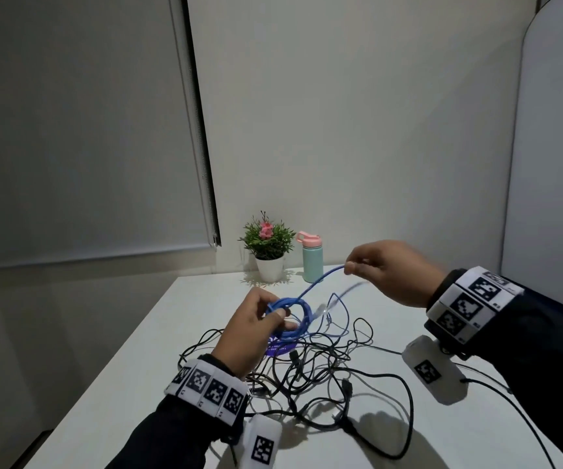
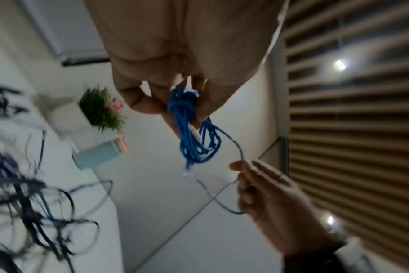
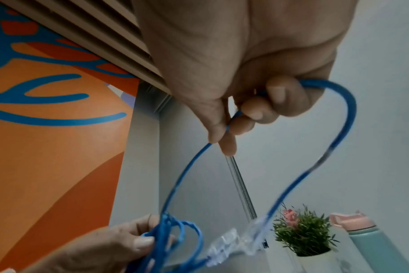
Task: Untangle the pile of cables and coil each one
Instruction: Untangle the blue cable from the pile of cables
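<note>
Head view: my left hand (image 1: 251,328) grips the round blue cable (image 1: 290,319) coil, my right hand (image 1: 388,270) pinches its smooth strand; tangled black cables (image 1: 310,377), perhaps rubbery, cover the white table (image 1: 158,333) below.

White table (image 1: 131,360): black cable tangle (image 1: 310,377), potted plant (image 1: 268,252), bottle (image 1: 312,257).

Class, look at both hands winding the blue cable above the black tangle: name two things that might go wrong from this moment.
1. The left hand pinches the blue coil at one spot only; if that pinch loosens, the loops may spring apart.
2. The tail beyond the right hand swings free, blurred, with its clear plug hanging above the black cables; it might snag there.
</note>
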`<move>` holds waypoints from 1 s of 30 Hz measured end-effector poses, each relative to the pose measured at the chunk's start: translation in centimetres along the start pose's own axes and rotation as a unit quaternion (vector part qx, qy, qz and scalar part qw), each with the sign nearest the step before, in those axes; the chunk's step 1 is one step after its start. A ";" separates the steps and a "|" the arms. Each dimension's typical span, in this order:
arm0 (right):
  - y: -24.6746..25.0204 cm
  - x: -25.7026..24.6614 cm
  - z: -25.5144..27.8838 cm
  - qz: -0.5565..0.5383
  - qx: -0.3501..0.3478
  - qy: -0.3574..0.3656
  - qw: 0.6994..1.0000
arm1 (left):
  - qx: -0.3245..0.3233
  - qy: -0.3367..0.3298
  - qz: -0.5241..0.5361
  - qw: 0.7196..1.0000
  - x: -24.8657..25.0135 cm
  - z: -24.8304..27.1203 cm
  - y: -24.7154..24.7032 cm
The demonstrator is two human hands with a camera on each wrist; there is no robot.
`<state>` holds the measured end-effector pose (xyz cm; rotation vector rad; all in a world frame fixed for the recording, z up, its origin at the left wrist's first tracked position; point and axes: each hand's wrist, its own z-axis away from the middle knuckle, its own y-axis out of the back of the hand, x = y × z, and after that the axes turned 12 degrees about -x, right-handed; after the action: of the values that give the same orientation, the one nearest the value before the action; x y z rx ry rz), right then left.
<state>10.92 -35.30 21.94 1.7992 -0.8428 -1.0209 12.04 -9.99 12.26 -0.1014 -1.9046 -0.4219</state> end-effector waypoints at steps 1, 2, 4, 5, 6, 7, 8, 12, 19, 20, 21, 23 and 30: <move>-0.2 0.3 -0.2 0.001 0.007 -0.002 1.000 | -0.021 0.017 0.053 0.998 0.3 0.1 -0.4; -0.5 0.4 -0.4 -0.009 0.010 -0.005 1.000 | -0.039 0.032 0.089 0.995 0.7 0.1 -0.9; -1.0 0.3 -0.8 -0.042 0.008 -0.009 0.999 | -0.068 0.050 0.109 0.990 1.6 0.3 -2.0; -1.4 0.1 -1.0 -0.057 0.006 -0.011 0.998 | -0.082 0.048 0.115 0.989 2.2 0.5 -2.4; -1.6 0.0 -1.2 -0.067 0.003 -0.014 0.998 | -0.091 0.041 0.125 0.987 2.7 0.7 -2.9; -1.8 -0.1 -1.4 -0.074 -0.002 -0.020 0.997 | -0.095 0.032 0.130 0.986 3.2 0.9 -3.3; -2.0 -0.2 -1.6 -0.079 -0.016 -0.027 0.996 | -0.096 0.019 0.127 0.987 3.6 1.0 -3.6; -2.6 -0.5 -1.6 -0.060 -0.144 -0.041 0.987 | -0.086 -0.054 -0.002 0.995 4.3 1.6 -4.1; -2.9 -0.1 -0.6 -0.062 -0.238 -0.059 0.967 | -0.055 -0.090 -0.115 0.988 4.0 1.6 -4.2; -2.8 -0.2 -0.5 -0.057 -0.216 -0.055 0.973 | -0.046 -0.081 -0.122 0.988 3.9 1.5 -4.2; -2.7 -0.3 -0.5 -0.046 -0.161 -0.041 0.985 | -0.036 -0.071 -0.122 0.989 3.9 1.4 -4.2; -2.4 -0.9 0.0 -0.046 0.017 -0.007 0.999 | -0.007 -0.056 -0.129 0.990 3.5 1.0 -4.1; -3.5 -5.5 3.0 0.051 -0.072 0.105 0.991 | 0.058 0.003 -0.065 0.996 2.8 0.2 -4.9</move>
<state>6.34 -30.28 19.52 1.6890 -0.7051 -0.7895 9.54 -14.90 13.57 0.1022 -1.9308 -0.3974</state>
